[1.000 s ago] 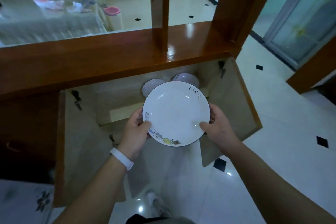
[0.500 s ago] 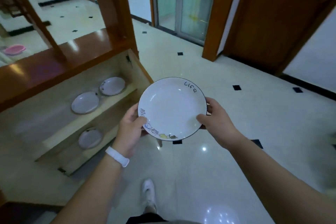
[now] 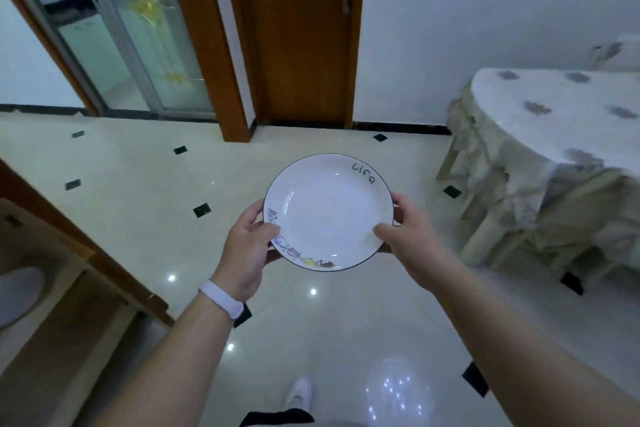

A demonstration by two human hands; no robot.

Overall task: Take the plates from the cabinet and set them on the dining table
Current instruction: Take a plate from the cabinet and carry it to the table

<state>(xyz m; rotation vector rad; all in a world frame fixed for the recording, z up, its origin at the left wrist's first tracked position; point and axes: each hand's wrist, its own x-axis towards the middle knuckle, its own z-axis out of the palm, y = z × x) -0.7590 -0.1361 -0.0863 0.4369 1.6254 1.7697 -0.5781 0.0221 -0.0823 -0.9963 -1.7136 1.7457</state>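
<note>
A white plate (image 3: 327,211) with a dark rim, the word "Life" and small drawings along its edge is held level in front of me over the floor. My left hand (image 3: 247,246) grips its left edge, thumb on the rim and fingers underneath. My right hand (image 3: 407,236) grips the right edge the same way. The dining table (image 3: 568,121), under a pale flowered cloth, stands at the right. The open cabinet (image 3: 69,288) lies at the lower left, with another plate (image 3: 17,295) partly visible inside.
A shut wooden door (image 3: 304,31) stands straight ahead, and a glass sliding door (image 3: 138,28) is to its left. Glossy tiled floor (image 3: 138,191) stretches between me and the table. The cabinet's open door edge (image 3: 114,274) juts out at the lower left.
The view has swung right, away from the cabinet, and the dining table has come into sight. Both hands keep the same hold on the plate.
</note>
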